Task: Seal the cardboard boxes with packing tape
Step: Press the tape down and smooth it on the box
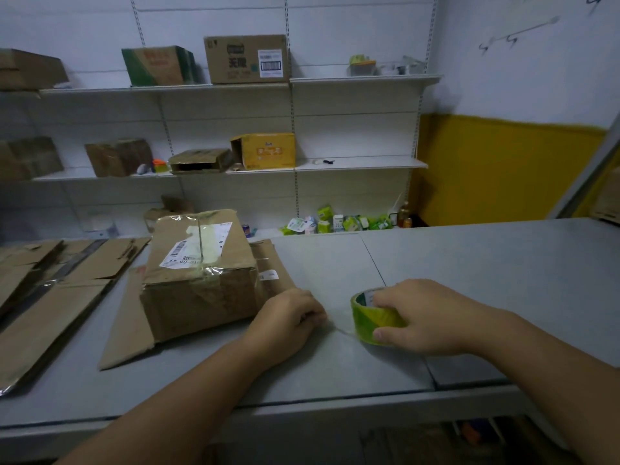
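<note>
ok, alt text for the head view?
Two hands on a grey table: the right hand grips a green-yellow tape roll, the left hand pinches its pulled-out strip, beside a taped box. Flattened cardboard lies left; shelves behind.

The right hand [426,317] hid part of the green-and-yellow roll of packing tape [372,318]. Flattened brown cardboard sheets [50,297] ran off the left edge. Small green packets [339,223] were too blurred to read.

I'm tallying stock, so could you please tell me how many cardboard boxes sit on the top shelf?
3: a plain brown box at the far left, a green box in the middle, a labelled brown box right of it. More may lie out of frame.
</note>
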Demonstrator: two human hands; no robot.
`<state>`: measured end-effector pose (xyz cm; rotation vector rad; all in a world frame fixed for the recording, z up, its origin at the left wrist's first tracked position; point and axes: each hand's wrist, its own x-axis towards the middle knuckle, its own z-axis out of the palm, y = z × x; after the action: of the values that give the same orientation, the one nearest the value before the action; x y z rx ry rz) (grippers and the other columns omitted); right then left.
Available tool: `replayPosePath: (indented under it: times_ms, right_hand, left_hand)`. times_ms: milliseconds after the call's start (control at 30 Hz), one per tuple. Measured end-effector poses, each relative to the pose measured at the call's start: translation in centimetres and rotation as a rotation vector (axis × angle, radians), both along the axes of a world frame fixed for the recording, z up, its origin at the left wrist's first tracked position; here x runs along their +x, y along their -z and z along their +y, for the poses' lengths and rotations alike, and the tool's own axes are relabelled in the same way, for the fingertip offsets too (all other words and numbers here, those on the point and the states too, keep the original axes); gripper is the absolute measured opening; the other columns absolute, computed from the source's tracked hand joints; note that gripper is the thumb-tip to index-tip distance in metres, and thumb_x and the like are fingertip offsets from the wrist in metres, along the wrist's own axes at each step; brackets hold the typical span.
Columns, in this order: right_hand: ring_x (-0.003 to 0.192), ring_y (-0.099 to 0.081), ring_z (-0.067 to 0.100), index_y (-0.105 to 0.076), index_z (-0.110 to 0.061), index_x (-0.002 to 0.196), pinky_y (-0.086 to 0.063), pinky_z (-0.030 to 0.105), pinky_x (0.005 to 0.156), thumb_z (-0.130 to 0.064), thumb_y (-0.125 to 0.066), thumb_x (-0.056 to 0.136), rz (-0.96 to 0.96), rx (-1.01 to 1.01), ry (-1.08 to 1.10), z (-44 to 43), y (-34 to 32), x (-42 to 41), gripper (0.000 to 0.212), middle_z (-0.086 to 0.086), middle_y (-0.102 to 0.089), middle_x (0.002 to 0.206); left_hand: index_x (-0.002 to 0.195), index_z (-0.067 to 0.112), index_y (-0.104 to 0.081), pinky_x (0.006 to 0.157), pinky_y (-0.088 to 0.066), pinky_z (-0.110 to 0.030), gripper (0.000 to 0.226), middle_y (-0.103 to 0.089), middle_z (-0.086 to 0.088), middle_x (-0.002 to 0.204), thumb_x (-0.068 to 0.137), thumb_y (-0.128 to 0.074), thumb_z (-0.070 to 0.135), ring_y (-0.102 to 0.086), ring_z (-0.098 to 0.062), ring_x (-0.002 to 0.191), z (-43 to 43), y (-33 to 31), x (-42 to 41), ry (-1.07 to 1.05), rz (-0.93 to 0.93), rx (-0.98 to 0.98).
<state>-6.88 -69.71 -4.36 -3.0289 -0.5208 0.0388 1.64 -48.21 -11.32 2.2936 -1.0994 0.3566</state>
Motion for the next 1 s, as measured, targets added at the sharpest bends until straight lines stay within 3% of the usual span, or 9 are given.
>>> replayPosePath:
  times_ms: [133,233,300,500,633,767,867,1000]
  right_hand:
    - [0.066,-0.052,0.008,-0.061,-0.023,0.083,-0.041,0.027,0.061,-0.046,-0.061,0.085,0.001,0.151,0.049,-1.4,-1.9,-1.4,0.023,-0.004,-0.058,0.074]
    - [0.059,-0.049,0.006,-0.059,-0.024,0.074,-0.038,0.024,0.057,-0.046,-0.063,0.084,0.013,0.206,0.040,-1.8,-2.8,-2.1,0.024,-0.004,-0.055,0.066]
    - [0.057,-0.049,0.006,-0.057,-0.024,0.069,-0.037,0.024,0.055,-0.048,-0.064,0.083,0.021,0.230,0.018,-1.7,-2.9,-2.0,0.029,-0.003,-0.053,0.062]
    - [0.057,-0.050,0.009,-0.054,-0.024,0.063,-0.036,0.023,0.053,-0.059,-0.061,0.076,0.051,0.210,-0.161,2.1,-3.8,-0.6,0.038,-0.002,-0.051,0.058]
    - [0.053,-0.049,0.008,-0.055,-0.028,0.061,-0.035,0.016,0.049,-0.067,-0.059,0.075,0.075,0.322,-0.308,5.5,-4.6,1.0,0.042,-0.009,-0.052,0.057]
    - [0.061,-0.052,0.009,-0.058,-0.048,0.074,-0.042,0.025,0.056,-0.064,-0.055,0.073,0.147,0.396,-0.399,7.8,-4.8,2.9,0.017,-0.011,-0.055,0.067]
    - [0.060,-0.053,0.008,-0.059,-0.030,0.070,-0.039,0.021,0.053,-0.072,-0.053,0.074,0.018,0.293,-0.351,8.2,-5.7,4.7,0.042,-0.003,-0.055,0.065]
    - [0.058,-0.052,0.009,-0.059,-0.024,0.067,-0.041,0.021,0.054,-0.082,-0.050,0.065,0.068,0.332,-0.359,8.2,-6.8,6.4,0.059,0.002,-0.056,0.070]
  left_hand:
    - [0.084,0.016,-0.065,0.069,-0.047,-0.025,0.022,-0.062,0.004,0.080,0.088,-0.052,0.034,-0.053,-0.005,0.075,-0.6,-1.0,-2.0,0.100,0.068,-0.096]
    - [0.088,0.026,-0.065,0.073,-0.050,-0.026,0.004,-0.064,0.010,0.082,0.086,-0.065,0.029,-0.058,-0.006,0.079,-0.3,-2.5,-3.2,0.102,0.264,-0.165]
    - [0.092,0.032,-0.065,0.075,-0.053,-0.026,0.015,-0.066,0.010,0.080,0.080,-0.071,0.027,-0.061,-0.006,0.080,0.8,-4.0,-3.5,0.056,0.291,-0.142]
    - [0.077,0.023,-0.069,0.072,-0.055,-0.021,0.006,-0.072,0.004,0.079,0.074,-0.071,0.027,-0.067,-0.007,0.075,6.3,-8.2,-5.2,-0.018,0.538,-0.069]
    - [0.077,0.024,-0.069,0.066,-0.055,-0.023,0.008,-0.070,0.004,0.075,0.073,-0.073,0.030,-0.065,-0.006,0.071,9.8,-8.8,-6.1,-0.184,0.437,-0.042]
    - [0.076,0.027,-0.064,0.061,-0.051,-0.017,0.008,-0.064,0.009,0.071,0.080,-0.067,0.022,-0.061,-0.003,0.068,14.2,-10.3,-6.3,-0.292,0.314,-0.081]
    - [0.079,0.026,-0.062,0.066,-0.051,-0.017,0.007,-0.064,0.006,0.073,0.083,-0.064,0.021,-0.061,-0.002,0.069,16.7,-11.4,-6.3,-0.336,0.302,-0.052]
    - [0.079,0.020,-0.062,0.061,-0.049,-0.014,0.005,-0.065,0.013,0.067,0.084,-0.063,0.018,-0.060,-0.002,0.063,17.8,-12.4,-5.2,-0.339,0.343,-0.082]
